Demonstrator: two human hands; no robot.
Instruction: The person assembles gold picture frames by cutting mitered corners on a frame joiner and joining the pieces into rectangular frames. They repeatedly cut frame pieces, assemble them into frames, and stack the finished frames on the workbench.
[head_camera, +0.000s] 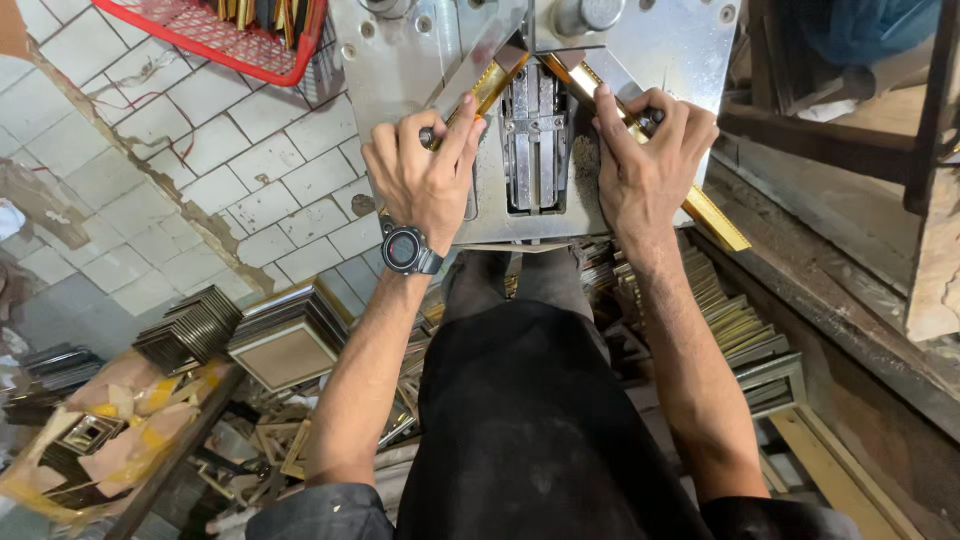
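Right now my left hand (425, 175) is closed down on the left gold moulding strip (487, 88), fingers curled over it, pressing it flat on the steel machine table (690, 50). My right hand (650, 165) does the same on the right gold moulding strip (640, 135), index finger stretched along its top edge while the other fingers wrap over it; the strip's lower end juts off the table edge toward my right. Both strips slant upward and inward along the angled metal fences, and their cut ends meet, or very nearly meet, at the top under the round clamp head (588, 14); I can't tell whether the joint is fully tight. Between my hands sits the slotted centre block (533, 135) of the machine.

By my reckoning the pieces are lined up and held, and the actual fastening of this corner is what is left. Below me lie stacks of finished frames (285, 345) and heaps of loose frame pieces (740, 335), and a red basket (230, 35) rests on the tiled floor.
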